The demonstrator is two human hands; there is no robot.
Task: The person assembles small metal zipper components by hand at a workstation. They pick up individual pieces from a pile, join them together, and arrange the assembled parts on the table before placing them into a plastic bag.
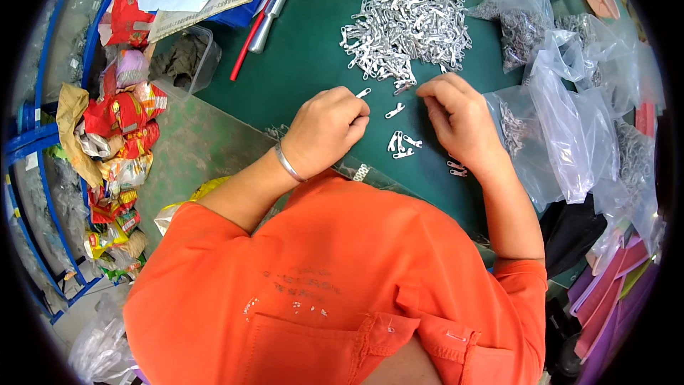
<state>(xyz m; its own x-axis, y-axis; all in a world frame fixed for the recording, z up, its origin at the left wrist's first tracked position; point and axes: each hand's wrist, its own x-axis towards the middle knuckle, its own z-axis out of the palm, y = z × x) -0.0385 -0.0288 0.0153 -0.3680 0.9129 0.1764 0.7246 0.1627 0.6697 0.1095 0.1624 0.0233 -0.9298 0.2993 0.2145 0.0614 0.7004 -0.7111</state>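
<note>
A small silver metal piece (364, 93), like a zipper pull with a hole at one end, sticks out from the closed fingers of my left hand (329, 128). My right hand (459, 115) is at the near right edge of a large heap of similar silver pieces (413, 25). Its fingers are curled in, and what they hold, if anything, is hidden. One loose silver piece (395, 110) lies between my hands. Nearer to me lies a small group of silver pieces (400, 144). Several more silver pieces (456, 167) are partly covered by my right wrist.
The green table (299, 64) carries a red pen (249, 43) and a silver-handled tool (265, 28). Clear plastic bags (570, 128) of metal parts crowd the right. A clear tub (206, 64) stands at the left edge, beside colourful packets (128, 121) and a blue rack (32, 139).
</note>
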